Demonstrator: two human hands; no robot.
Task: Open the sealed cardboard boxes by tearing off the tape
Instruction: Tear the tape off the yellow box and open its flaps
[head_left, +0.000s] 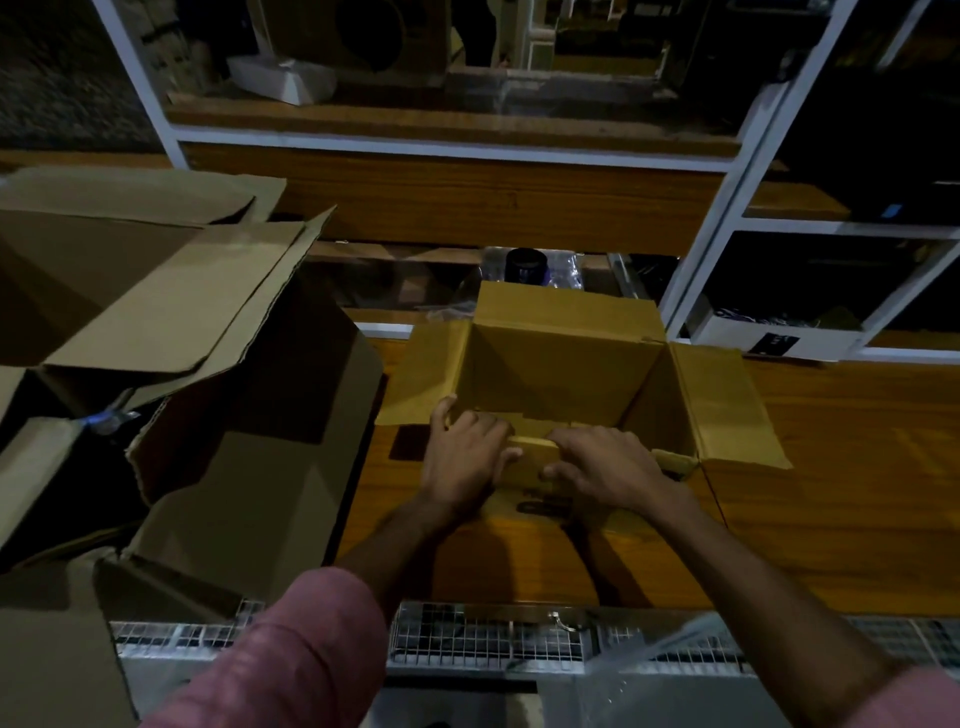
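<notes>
A small cardboard box (566, 364) stands open on the wooden table (831, 493), with its far, left and right flaps folded outward. Its inside looks empty. My left hand (462, 462) rests on the near flap (530, 462), fingers curled over its upper edge at the left. Beside it, my right hand (608, 467) presses on the same flap with its fingers spread, just right of the middle. The flap is bent down toward me. A strip of clear tape (639, 670) shows at the bottom right near my right forearm.
A heap of larger opened cardboard boxes (171, 332) fills the left side. A white-framed wooden shelf unit (457, 150) rises behind the table. A dark jar (527, 265) stands behind the box. A wire mesh rack (488, 639) runs along the table's near edge.
</notes>
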